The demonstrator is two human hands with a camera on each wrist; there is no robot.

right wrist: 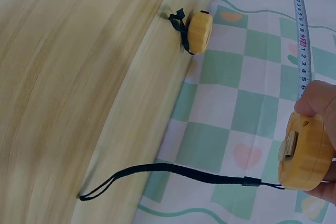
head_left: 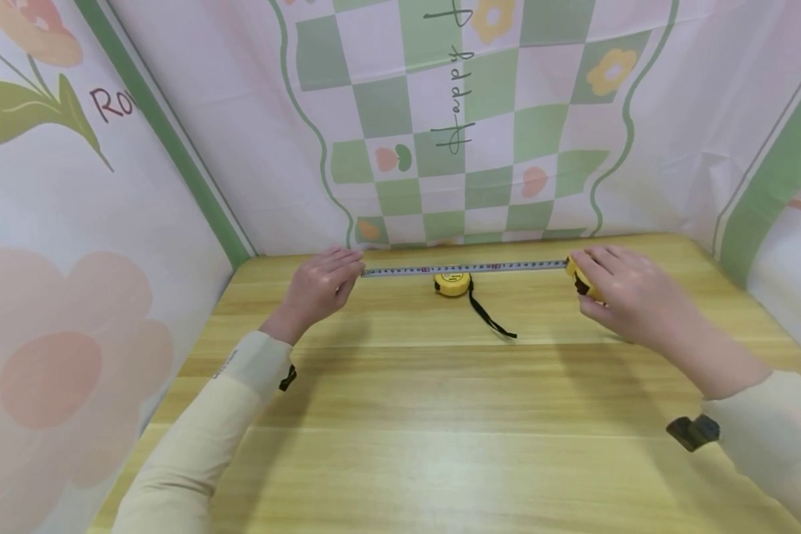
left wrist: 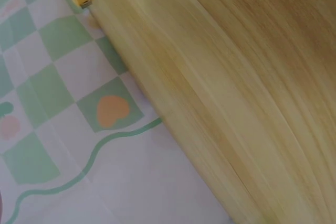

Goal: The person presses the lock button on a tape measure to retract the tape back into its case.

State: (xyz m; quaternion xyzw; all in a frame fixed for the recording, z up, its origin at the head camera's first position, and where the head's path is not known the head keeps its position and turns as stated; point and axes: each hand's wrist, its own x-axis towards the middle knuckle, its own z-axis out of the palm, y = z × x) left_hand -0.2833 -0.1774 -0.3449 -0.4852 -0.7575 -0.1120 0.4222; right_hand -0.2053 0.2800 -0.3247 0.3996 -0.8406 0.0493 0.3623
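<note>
My right hand (head_left: 630,289) grips a yellow tape measure (right wrist: 306,150) by its case, fingers and thumb wrapped round it. From it a white-and-blue blade (head_left: 463,268) runs straight out to the left. At the blade's far end, my left hand (head_left: 325,284) pinches the tip between thumb and fingers; the tip itself is hidden. Beneath the stretched blade a second yellow tape measure (head_left: 452,285) lies on the table, its black wrist strap (head_left: 490,315) trailing toward me. Another black strap (right wrist: 173,169) hangs from the held case in the right wrist view.
The light wooden table (head_left: 400,400) ends at the back against a patterned cloth (head_left: 440,178) of green and white checks. Cloth walls (head_left: 60,311) also stand at the left and right sides.
</note>
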